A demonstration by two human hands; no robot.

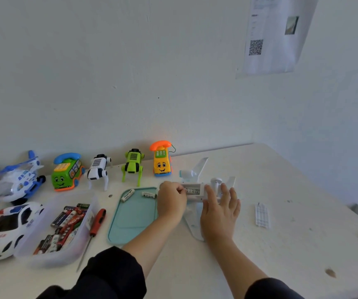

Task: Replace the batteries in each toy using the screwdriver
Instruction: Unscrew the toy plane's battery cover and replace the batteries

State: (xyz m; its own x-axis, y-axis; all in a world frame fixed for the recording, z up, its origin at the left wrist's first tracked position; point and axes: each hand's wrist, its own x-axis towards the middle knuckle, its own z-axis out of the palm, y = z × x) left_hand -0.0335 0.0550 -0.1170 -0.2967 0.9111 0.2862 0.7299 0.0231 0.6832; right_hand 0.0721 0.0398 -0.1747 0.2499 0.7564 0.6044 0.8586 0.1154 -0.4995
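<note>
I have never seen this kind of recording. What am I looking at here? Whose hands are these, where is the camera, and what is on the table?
There is no machine here: a person wears one camera on the head, looking down at their own two hands. They work on a white toy plane lying belly-up with its battery slot open. The left hand pinches at the slot's end; whether it holds a battery is unclear. The right hand rests flat on the plane. On the table are a teal tray with two batteries, a box of batteries, a red screwdriver and a row of other toys.
</note>
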